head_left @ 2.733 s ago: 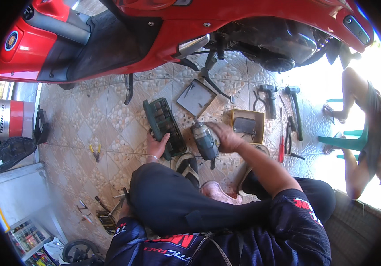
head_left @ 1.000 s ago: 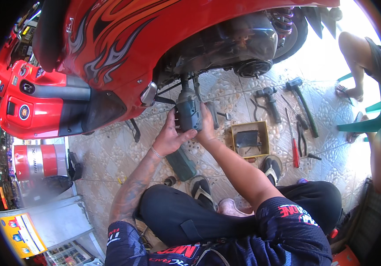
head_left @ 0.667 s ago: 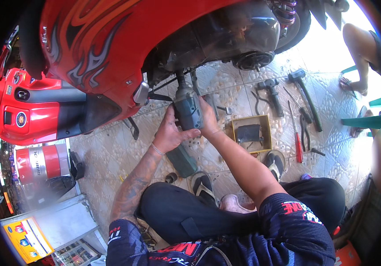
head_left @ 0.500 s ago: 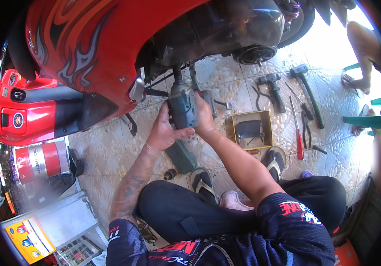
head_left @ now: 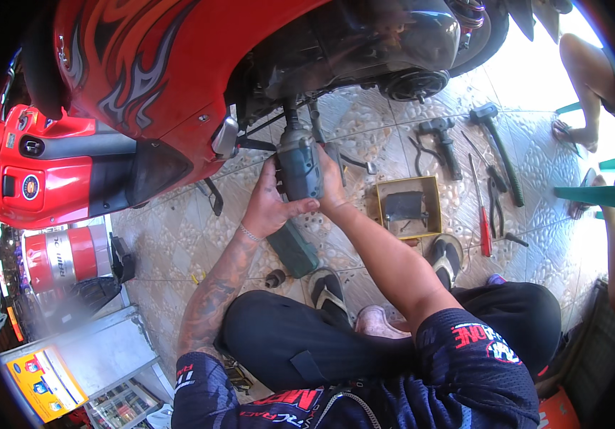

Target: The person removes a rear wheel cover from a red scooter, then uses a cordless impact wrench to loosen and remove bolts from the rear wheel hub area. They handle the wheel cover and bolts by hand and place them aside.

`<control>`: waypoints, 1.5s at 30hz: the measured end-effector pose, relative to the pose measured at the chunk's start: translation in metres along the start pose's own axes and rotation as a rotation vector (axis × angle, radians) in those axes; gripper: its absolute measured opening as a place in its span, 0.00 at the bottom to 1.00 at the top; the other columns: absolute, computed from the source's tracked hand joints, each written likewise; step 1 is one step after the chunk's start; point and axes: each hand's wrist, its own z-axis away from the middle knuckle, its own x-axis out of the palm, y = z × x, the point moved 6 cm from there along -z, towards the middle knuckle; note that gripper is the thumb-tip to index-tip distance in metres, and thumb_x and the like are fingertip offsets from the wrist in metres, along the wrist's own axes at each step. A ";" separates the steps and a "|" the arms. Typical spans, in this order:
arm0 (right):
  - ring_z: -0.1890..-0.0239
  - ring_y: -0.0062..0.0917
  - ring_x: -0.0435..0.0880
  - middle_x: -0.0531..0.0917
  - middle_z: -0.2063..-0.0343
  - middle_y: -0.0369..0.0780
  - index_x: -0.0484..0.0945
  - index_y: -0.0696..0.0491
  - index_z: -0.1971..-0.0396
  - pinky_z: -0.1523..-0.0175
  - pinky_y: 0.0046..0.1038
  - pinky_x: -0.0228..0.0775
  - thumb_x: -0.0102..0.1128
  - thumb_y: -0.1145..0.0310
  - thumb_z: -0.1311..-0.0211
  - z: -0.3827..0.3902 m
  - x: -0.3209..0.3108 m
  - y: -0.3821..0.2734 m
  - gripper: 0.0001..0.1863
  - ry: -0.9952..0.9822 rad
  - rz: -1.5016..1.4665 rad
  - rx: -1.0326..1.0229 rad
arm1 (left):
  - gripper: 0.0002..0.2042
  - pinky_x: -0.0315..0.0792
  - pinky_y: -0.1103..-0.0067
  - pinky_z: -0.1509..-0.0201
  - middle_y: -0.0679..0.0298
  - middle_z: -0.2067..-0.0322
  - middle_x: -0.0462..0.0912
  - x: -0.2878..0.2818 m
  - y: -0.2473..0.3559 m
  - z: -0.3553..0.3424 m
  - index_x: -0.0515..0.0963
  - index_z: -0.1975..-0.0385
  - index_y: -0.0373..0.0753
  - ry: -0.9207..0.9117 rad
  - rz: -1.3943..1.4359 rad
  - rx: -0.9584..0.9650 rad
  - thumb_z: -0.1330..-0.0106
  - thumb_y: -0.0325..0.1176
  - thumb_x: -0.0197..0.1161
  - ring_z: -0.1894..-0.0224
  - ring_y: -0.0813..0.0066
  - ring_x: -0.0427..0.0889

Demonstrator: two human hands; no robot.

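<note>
The left hand (head_left: 271, 204) and the right hand (head_left: 332, 184) hold 1 grey-green power wrench (head_left: 300, 166) between them. The left fingers are curled on its left side, with the thumb across its rear end; the right fingers close around the opposite side, their tips hidden. The tool's nose points under the black engine (head_left: 364, 53) of the red scooter (head_left: 186, 86); whether they touch, I cannot tell. Nearby, a green case (head_left: 294, 252) lies on the tiled floor (head_left: 168, 243).

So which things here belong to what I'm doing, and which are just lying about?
Seemingly in use:
- power tool, in your left hand and right hand
- red scooter, its underside at the tool's tip

Seemingly lying about:
- hammer
- red-handled screwdriver
- yellow-edged tray
</note>
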 end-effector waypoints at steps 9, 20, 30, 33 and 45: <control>0.62 0.19 0.82 0.83 0.60 0.36 0.78 0.57 0.51 0.54 0.23 0.75 0.44 0.56 0.22 0.009 0.017 -0.008 0.20 0.022 -0.250 0.058 | 0.53 0.71 0.73 0.37 0.58 0.44 0.71 -0.003 -0.001 0.000 0.55 0.33 0.33 0.010 -0.049 -0.005 0.56 0.41 0.86 0.42 0.71 0.74; 0.60 0.21 0.83 0.83 0.61 0.36 0.77 0.54 0.51 0.54 0.25 0.77 0.50 0.58 0.25 0.002 0.012 0.012 0.16 0.018 -0.439 0.147 | 0.55 0.66 0.72 0.34 0.59 0.41 0.68 -0.004 -0.001 -0.001 0.54 0.32 0.33 -0.009 -0.071 -0.024 0.56 0.44 0.85 0.39 0.70 0.69; 0.60 0.20 0.82 0.83 0.61 0.35 0.78 0.52 0.51 0.54 0.24 0.75 0.51 0.68 0.27 0.008 0.018 0.005 0.11 0.016 -0.423 0.194 | 0.55 0.66 0.72 0.33 0.59 0.42 0.68 -0.004 -0.003 -0.001 0.53 0.32 0.33 0.009 -0.101 -0.007 0.56 0.41 0.86 0.39 0.70 0.69; 0.60 0.19 0.81 0.83 0.61 0.34 0.78 0.52 0.51 0.55 0.24 0.75 0.49 0.66 0.26 0.007 0.015 -0.001 0.12 -0.012 -0.049 0.039 | 0.55 0.65 0.71 0.33 0.59 0.41 0.68 -0.004 -0.003 -0.001 0.53 0.32 0.33 0.015 -0.086 -0.010 0.56 0.41 0.85 0.39 0.70 0.69; 0.57 0.35 0.86 0.83 0.54 0.44 0.74 0.53 0.42 0.55 0.40 0.83 0.44 0.55 0.24 0.001 0.018 0.020 0.22 -0.025 -0.531 0.239 | 0.55 0.65 0.71 0.33 0.58 0.41 0.66 -0.007 -0.009 -0.003 0.52 0.32 0.32 0.015 -0.197 0.044 0.56 0.42 0.86 0.38 0.70 0.67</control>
